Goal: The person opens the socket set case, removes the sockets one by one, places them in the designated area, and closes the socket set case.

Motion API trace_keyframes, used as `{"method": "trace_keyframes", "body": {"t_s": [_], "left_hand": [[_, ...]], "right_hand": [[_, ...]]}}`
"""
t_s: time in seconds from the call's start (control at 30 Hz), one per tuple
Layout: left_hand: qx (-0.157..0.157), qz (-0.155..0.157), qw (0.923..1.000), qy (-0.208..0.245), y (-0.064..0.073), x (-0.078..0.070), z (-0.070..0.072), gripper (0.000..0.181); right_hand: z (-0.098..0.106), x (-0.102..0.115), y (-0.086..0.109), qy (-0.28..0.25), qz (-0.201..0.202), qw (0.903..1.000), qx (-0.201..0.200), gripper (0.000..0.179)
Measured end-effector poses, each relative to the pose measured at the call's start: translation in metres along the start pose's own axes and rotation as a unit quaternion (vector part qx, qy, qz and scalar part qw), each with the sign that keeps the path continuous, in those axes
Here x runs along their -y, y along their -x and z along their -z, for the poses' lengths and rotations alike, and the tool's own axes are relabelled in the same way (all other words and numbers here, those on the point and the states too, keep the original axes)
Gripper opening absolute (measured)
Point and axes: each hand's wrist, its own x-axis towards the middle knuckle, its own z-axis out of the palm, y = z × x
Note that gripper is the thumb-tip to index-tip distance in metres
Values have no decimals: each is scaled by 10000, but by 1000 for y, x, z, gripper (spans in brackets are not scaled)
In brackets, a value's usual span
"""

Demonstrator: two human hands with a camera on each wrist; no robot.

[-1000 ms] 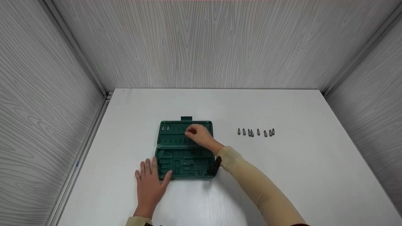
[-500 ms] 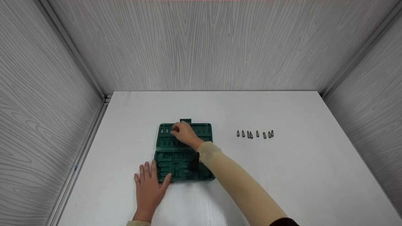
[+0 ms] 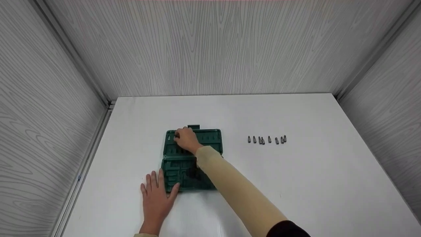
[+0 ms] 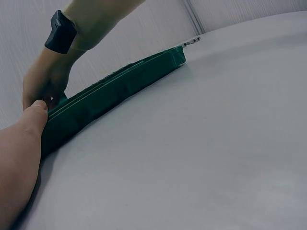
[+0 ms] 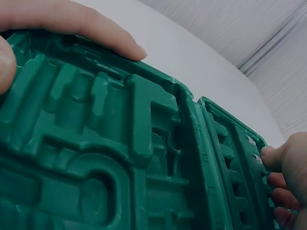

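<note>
A green plastic tool case (image 3: 192, 157) lies open on the table, its lid half at the back. My left hand (image 3: 156, 200) rests flat at the case's front left corner, fingers straight and thumb on the front rim. My right hand (image 3: 187, 140) is over the back half with curled fingers, pinching a small screwdriver bit mostly hidden by the fingers. In the right wrist view its thumb (image 5: 273, 158) is right at a seated bit (image 5: 257, 158); another bit (image 5: 250, 140) sits in the neighbouring slot. The left wrist view shows a small bright spot between the right fingers.
Several small metal bits (image 3: 263, 140) stand in a loose row on the white table (image 3: 315, 184), right of the case. Grey wood-grain panels (image 3: 210, 46) close off the back and both sides. A dark wrist device (image 4: 61, 32) sits on the right wrist.
My right hand has moved left across the back half of the case, down to the upper left slots, and now covers the second bit. The left hand stays put.
</note>
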Motion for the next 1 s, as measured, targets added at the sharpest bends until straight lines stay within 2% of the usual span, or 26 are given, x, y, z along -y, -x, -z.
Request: {"method": "trace_keyframes", "body": {"t_s": [0.2, 0.5, 0.67, 0.87, 1.0], "left_hand": [[214, 27, 9997, 61, 3, -1, -4, 94], [-17, -10, 10000, 79, 1, 1, -2, 93], [45, 12, 10000, 71, 0, 1, -1, 94], [57, 21, 10000, 68, 0, 1, 0, 95], [38, 34, 10000, 60, 1, 0, 1, 95]], "right_hand": [[-8, -6, 0, 213, -345, 9991, -119, 29], [-10, 4, -6, 612, -401, 9973, -13, 32], [-8, 7, -7, 468, -497, 9976, 133, 29], [-10, 5, -7, 189, -382, 9991, 45, 25], [-11, 4, -6, 240, -396, 9989, 93, 24]]}}
